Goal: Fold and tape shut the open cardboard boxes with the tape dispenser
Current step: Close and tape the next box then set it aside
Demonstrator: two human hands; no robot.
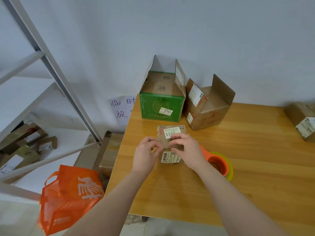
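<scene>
A small brown cardboard box [167, 142] with a white label "2911" lies on the wooden table [247, 150], between my hands. My left hand [146, 152] pinches at its left edge with thumb and forefinger. My right hand [185, 149] has curled fingers on the box's top, gripping it near the label. An orange tape dispenser [219, 163] with a yellowish tape roll stands just right of my right wrist. Behind, an open green box [162, 106] marked "3703" and an open brown box [208, 109] stand by the wall with flaps up.
Another brown box [303, 120] lies at the table's right edge. Left of the table are an orange bag [68, 196] on the floor, stacked cartons [109, 150], and a white metal shelf [51, 68] holding several parcels. A paper sign [122, 108] hangs on the wall.
</scene>
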